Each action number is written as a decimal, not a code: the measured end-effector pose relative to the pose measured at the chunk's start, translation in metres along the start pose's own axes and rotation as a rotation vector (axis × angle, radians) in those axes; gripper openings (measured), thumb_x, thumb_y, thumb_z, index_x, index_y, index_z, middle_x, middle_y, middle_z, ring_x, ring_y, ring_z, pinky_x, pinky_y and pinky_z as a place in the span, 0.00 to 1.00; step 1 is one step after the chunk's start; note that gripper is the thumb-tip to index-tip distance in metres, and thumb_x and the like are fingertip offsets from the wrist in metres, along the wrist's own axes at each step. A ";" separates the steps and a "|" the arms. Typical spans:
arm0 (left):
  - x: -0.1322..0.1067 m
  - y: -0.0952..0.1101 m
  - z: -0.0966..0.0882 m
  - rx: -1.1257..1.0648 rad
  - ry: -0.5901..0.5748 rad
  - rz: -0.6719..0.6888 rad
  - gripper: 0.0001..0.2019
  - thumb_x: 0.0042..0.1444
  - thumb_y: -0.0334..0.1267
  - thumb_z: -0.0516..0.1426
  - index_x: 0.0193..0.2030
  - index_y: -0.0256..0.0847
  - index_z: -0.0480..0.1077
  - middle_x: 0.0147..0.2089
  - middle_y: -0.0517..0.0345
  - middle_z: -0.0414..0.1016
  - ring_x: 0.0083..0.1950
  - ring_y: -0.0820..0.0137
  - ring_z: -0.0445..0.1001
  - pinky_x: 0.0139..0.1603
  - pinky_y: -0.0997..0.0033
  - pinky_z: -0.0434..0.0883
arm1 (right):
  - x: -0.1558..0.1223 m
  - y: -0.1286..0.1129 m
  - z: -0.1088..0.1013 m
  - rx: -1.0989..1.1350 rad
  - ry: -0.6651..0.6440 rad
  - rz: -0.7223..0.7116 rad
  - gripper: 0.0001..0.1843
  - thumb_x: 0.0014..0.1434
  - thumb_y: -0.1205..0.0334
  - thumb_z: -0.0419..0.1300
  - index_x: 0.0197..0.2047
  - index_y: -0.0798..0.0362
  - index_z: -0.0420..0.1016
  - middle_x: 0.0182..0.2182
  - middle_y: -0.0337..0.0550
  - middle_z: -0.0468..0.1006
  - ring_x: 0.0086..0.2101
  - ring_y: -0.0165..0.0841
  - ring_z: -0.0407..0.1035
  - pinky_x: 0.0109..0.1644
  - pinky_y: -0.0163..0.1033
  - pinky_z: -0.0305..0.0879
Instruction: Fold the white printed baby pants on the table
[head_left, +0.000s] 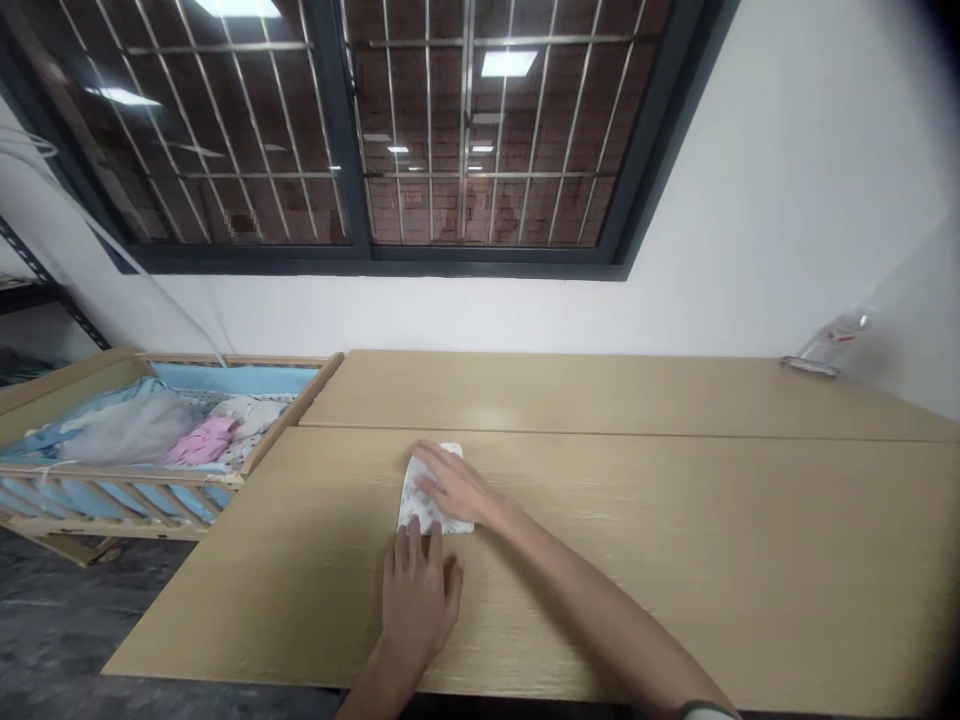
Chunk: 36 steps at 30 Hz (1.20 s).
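Both grips are flat and open, palms down, clasping nothing: the right hand [454, 487] lies spread on top of the cloth [427, 495], and the left hand [420, 590] rests on the bench [675, 540] with its fingertips touching the cloth's near edge. That cloth, small, white and printed, sits folded on the bench's near board, a little left of centre, just short of the seam between the two boards. For a clean press I'd judge it best to keep one palm pinning the fold while the other smooths outward, edges lined up, no bunching. Off the bench's left end stands a wooden crib [150, 440] heaped with pale clothes [202, 435]. Beyond, a white wall and a barred window [375, 130].
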<state>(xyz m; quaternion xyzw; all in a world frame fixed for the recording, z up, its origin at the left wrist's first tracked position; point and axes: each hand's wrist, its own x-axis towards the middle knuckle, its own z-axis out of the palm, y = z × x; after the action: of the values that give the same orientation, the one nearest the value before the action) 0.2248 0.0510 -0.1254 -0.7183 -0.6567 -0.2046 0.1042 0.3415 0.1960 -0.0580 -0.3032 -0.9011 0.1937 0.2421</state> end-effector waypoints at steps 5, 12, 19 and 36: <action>-0.025 0.000 0.014 0.010 0.015 -0.031 0.17 0.65 0.43 0.55 0.54 0.40 0.77 0.57 0.41 0.76 0.62 0.48 0.69 0.60 0.47 0.67 | -0.021 -0.030 0.027 0.026 -0.299 -0.335 0.32 0.73 0.54 0.49 0.76 0.50 0.50 0.75 0.49 0.49 0.73 0.39 0.45 0.75 0.48 0.46; -0.022 -0.001 0.014 0.008 0.004 0.002 0.20 0.64 0.49 0.57 0.57 0.41 0.76 0.58 0.38 0.74 0.62 0.45 0.67 0.60 0.45 0.66 | -0.029 0.001 0.049 0.025 -0.434 -0.209 0.32 0.74 0.49 0.47 0.76 0.47 0.48 0.75 0.46 0.48 0.74 0.36 0.40 0.76 0.48 0.37; -0.013 -0.007 0.010 -0.015 -0.084 -0.002 0.23 0.64 0.50 0.56 0.64 0.46 0.71 0.65 0.35 0.67 0.61 0.43 0.67 0.56 0.43 0.68 | -0.007 0.036 0.042 -0.082 -0.372 -0.085 0.30 0.74 0.45 0.43 0.75 0.42 0.54 0.75 0.42 0.48 0.73 0.37 0.41 0.76 0.50 0.35; -0.006 -0.016 0.005 -0.009 -0.089 -0.012 0.24 0.66 0.47 0.54 0.65 0.39 0.68 0.63 0.36 0.70 0.57 0.47 0.70 0.58 0.44 0.65 | -0.011 0.057 0.013 -0.118 -0.044 0.074 0.29 0.71 0.48 0.50 0.69 0.52 0.65 0.71 0.54 0.60 0.69 0.46 0.53 0.72 0.56 0.48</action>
<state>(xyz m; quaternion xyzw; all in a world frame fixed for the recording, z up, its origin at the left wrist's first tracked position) 0.2092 0.0498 -0.1340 -0.7233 -0.6639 -0.1762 0.0703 0.3672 0.2286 -0.1003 -0.3458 -0.9042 0.1559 0.1966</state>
